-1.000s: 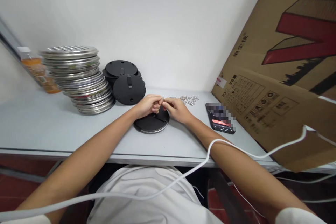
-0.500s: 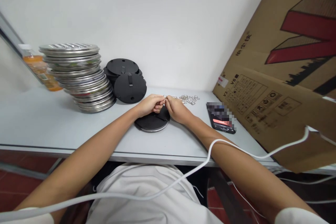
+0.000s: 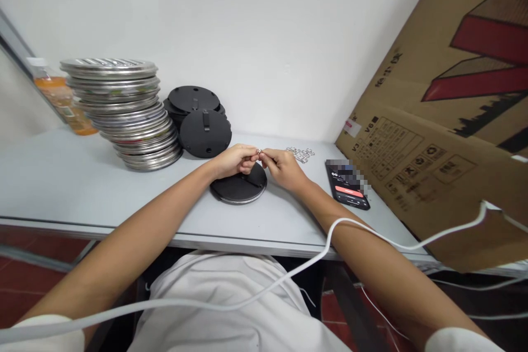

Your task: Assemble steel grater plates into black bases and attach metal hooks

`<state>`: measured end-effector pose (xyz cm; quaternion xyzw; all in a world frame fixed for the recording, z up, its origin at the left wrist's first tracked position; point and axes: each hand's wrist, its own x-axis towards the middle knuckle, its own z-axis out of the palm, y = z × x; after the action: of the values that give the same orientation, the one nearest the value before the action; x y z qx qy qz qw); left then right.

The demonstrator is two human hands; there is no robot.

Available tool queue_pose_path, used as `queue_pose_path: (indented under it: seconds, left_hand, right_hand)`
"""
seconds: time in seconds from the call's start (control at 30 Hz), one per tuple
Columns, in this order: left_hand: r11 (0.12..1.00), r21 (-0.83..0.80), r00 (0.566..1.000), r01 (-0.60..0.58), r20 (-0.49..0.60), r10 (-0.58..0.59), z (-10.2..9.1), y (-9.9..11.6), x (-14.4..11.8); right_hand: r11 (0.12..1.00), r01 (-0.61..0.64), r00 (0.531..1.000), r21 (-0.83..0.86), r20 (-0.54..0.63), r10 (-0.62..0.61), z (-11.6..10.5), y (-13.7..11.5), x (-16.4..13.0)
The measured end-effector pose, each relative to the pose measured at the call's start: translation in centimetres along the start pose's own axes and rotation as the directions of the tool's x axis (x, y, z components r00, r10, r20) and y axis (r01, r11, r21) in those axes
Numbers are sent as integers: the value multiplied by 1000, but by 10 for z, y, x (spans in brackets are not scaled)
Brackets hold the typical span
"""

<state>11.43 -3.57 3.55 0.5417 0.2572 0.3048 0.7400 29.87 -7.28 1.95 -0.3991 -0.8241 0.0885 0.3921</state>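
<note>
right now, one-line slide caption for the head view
Both hands, left hand and right hand, pinch a small metal piece above a black disc on the grey table.

Plain white wall (image 3: 268, 38) behind a grey table (image 3: 53, 176) (red floor (image 3: 25, 242) below).

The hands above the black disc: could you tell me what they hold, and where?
Both hands, left and right, pinch a tiny silver metal piece between fingertips; which part cannot be told.
</note>
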Motion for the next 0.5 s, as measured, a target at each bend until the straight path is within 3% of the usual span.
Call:
queue_pose_path:
  seconds: [0.27, 0.5]
  left_hand:
    - [999, -16, 999, 30, 35, -30, -3, 1, -2]
    - [999, 3, 998, 51, 44, -51, -3, 0, -1]
  right_hand:
    - [995, 70, 997, -69, 16, -69, -1, 2, 0]
    - [995, 40, 998, -89, 50, -36, -2, 4, 1]
